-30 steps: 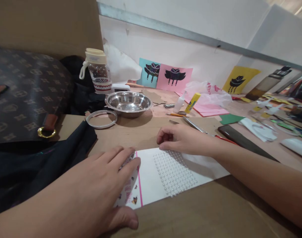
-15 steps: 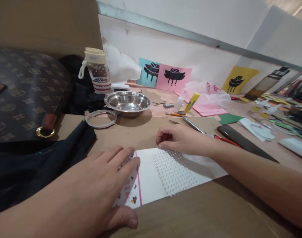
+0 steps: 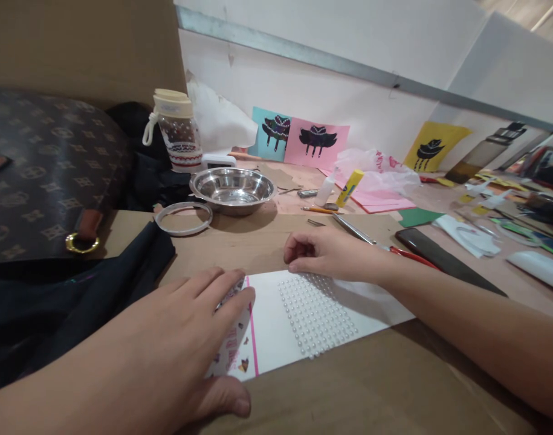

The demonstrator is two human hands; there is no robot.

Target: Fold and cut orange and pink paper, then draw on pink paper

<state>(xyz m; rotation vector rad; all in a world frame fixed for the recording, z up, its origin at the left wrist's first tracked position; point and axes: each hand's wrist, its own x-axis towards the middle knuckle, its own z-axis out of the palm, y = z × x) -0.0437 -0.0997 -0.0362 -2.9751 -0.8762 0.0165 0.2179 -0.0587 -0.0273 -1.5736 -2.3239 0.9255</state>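
Note:
A white sheet of stick-on pearls (image 3: 269,323) lies on brown cardboard in front of me. Rows of small pearls (image 3: 319,317) cover its middle, and its left end has a pink stripe and printed butterflies. My left hand (image 3: 185,329) is spread flat over that printed end, fingers open, thumb at the near edge. At the far side of the pearls, my right hand (image 3: 319,254) rests with its fingers curled and thumb against the index finger. Whatever may be between those fingertips is hidden. Its wrist and forearm pass over the right part of the sheet.
Behind the sheet are a steel bowl (image 3: 233,187), a white ring (image 3: 184,219), tweezers (image 3: 354,229), a yellow glue stick (image 3: 349,188) and a dark phone-like slab (image 3: 448,260). A brown patterned bag (image 3: 45,175) and a patterned bottle (image 3: 176,133) stand left. Decorated cards (image 3: 316,145) lean on the wall.
The whole view has shifted very slightly to the left. Neither hand has visibly moved on the sheet.

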